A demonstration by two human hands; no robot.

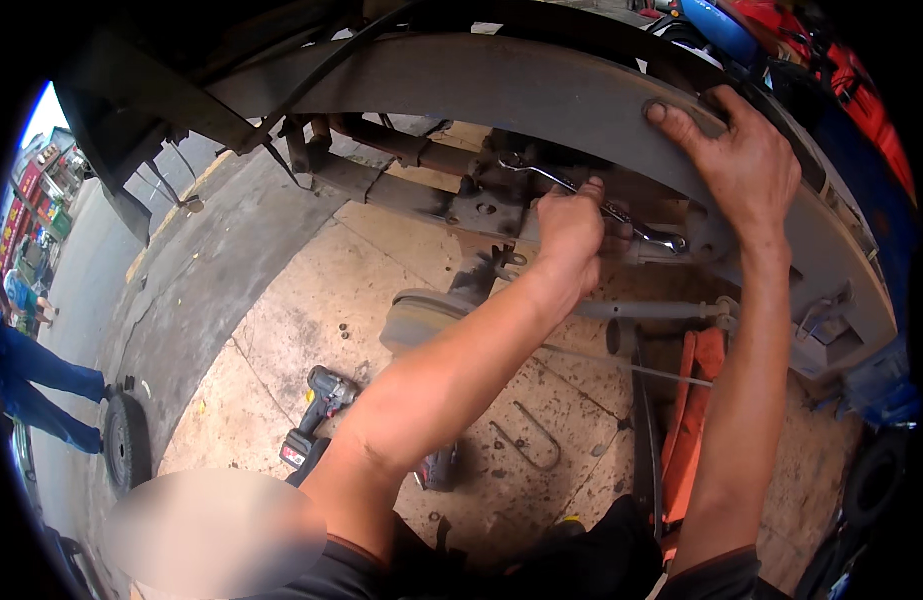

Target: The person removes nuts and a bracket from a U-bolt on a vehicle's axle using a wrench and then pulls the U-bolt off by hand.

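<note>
Left hand (571,228) is clenched around the middle of a long, shiny steel wrench (591,205) — its fingers wrapped tight on the shank. Up-left of that fist the wrench's ring end sits on a fitting of the rusty brown axle assembly (451,195), while its other end pokes out down-right; so the long axis slants from upper left to lower right. Right hand (746,160) lies above and to the right, palm flat and fingers spread on the curved grey metal wheel arch (541,95), gripping nothing. Of the two, the left is on the wrench. Below the left forearm, a black cordless impact driver (316,415) rests on the concrete floor (311,300).
</note>
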